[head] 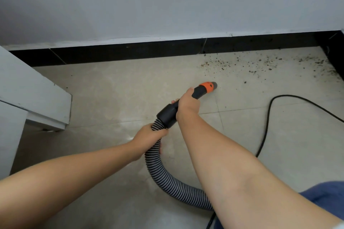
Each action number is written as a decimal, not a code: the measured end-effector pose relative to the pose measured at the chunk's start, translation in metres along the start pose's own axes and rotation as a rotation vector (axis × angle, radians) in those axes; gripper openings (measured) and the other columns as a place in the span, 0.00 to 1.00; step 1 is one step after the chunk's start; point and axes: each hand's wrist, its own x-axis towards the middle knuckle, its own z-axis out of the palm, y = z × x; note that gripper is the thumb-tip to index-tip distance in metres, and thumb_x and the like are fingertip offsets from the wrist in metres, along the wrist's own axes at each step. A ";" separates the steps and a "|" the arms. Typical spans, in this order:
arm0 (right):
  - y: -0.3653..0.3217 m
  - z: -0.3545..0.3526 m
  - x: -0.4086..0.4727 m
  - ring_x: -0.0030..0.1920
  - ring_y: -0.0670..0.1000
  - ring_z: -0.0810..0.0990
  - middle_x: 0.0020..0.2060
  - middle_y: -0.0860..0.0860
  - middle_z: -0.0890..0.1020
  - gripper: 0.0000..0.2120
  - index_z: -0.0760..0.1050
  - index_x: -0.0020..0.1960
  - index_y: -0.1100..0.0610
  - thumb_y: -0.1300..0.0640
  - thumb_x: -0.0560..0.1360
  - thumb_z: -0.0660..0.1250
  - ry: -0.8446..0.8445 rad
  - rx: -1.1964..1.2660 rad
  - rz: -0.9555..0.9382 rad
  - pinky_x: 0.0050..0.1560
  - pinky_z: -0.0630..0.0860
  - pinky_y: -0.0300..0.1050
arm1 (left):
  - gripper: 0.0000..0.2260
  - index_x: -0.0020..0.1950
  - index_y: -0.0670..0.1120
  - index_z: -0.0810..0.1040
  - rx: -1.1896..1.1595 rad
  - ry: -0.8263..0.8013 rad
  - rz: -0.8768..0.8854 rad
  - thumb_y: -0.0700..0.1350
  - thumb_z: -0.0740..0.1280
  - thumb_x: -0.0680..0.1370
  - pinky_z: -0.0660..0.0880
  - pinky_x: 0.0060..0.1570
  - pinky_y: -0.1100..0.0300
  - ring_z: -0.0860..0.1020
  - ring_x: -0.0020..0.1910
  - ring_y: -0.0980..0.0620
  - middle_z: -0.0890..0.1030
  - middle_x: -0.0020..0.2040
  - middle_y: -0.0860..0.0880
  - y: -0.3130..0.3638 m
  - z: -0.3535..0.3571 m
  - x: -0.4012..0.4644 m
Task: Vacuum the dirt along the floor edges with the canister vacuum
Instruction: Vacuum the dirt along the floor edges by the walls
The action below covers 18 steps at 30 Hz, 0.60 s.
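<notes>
Both forearms are reaching forward from the bottom edge; the left hand (149,136) is gripping the ribbed hose (167,178), the right hand (187,105) is wrapping the black handle tube (199,92) further out. That tube's long axis is pointing up and right — the orange nozzle (208,86) is sitting near the dirt (242,63), which is lying beyond it along the black skirting (130,50). Pale floor tiles (279,135) are carrying a black cable (268,121); a grey cabinet (33,95) is standing left.
</notes>
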 end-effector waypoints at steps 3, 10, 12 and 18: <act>-0.007 -0.006 0.001 0.28 0.50 0.79 0.34 0.53 0.78 0.22 0.72 0.51 0.60 0.40 0.80 0.57 0.013 0.028 -0.013 0.31 0.75 0.42 | 0.07 0.49 0.43 0.75 -0.001 -0.021 0.013 0.46 0.68 0.75 0.76 0.34 0.57 0.77 0.27 0.47 0.79 0.32 0.43 0.006 0.007 0.002; -0.014 -0.020 0.007 0.32 0.51 0.80 0.32 0.53 0.79 0.20 0.69 0.49 0.58 0.40 0.80 0.55 0.036 0.038 0.013 0.43 0.79 0.48 | 0.07 0.47 0.43 0.75 0.044 -0.090 0.015 0.46 0.68 0.75 0.77 0.36 0.55 0.77 0.29 0.47 0.79 0.34 0.43 0.017 0.012 0.006; -0.015 -0.021 0.007 0.33 0.52 0.81 0.31 0.53 0.79 0.21 0.70 0.51 0.59 0.40 0.80 0.55 0.043 0.039 0.015 0.46 0.80 0.49 | 0.09 0.49 0.42 0.75 0.061 -0.122 0.002 0.46 0.68 0.75 0.77 0.36 0.55 0.78 0.29 0.46 0.79 0.34 0.42 0.021 0.010 0.006; -0.024 -0.030 0.015 0.31 0.50 0.80 0.30 0.53 0.79 0.23 0.71 0.55 0.60 0.39 0.80 0.55 0.080 0.076 0.015 0.41 0.79 0.47 | 0.10 0.50 0.42 0.75 0.112 -0.158 0.024 0.47 0.68 0.75 0.77 0.38 0.54 0.78 0.30 0.47 0.79 0.35 0.43 0.033 0.016 0.012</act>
